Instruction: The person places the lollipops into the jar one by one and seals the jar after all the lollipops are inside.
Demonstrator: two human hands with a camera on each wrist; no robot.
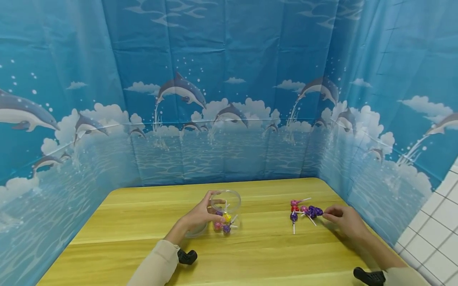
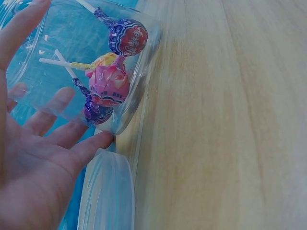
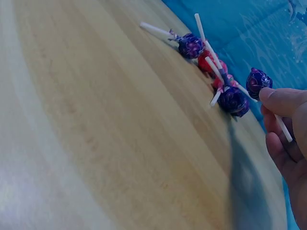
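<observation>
My left hand point(image 1: 201, 213) holds a clear plastic jar point(image 1: 235, 203) around its side, thumb and fingers spread about the wall. Inside the jar lie several wrapped lollipops, among them a yellow one point(image 1: 227, 217), a pink one point(image 2: 109, 84) and a purple one point(image 2: 128, 37). Over at the right, my right hand point(image 1: 346, 222) pinches a purple lollipop point(image 3: 258, 81) just under its head, the white stick running down past the fingers. Close by on the table is a loose cluster of lollipops, with a purple one point(image 3: 191, 46), a red one point(image 3: 205, 62) and a pink one point(image 1: 294, 202).
A round clear lid point(image 2: 108, 191) lies on the table next to the jar, partly behind my left hand in the head view. The wooden table point(image 1: 143, 222) is bordered by a blue dolphin-print curtain point(image 1: 229, 155) at the back and sides. White tiles point(image 1: 436, 222) show at right.
</observation>
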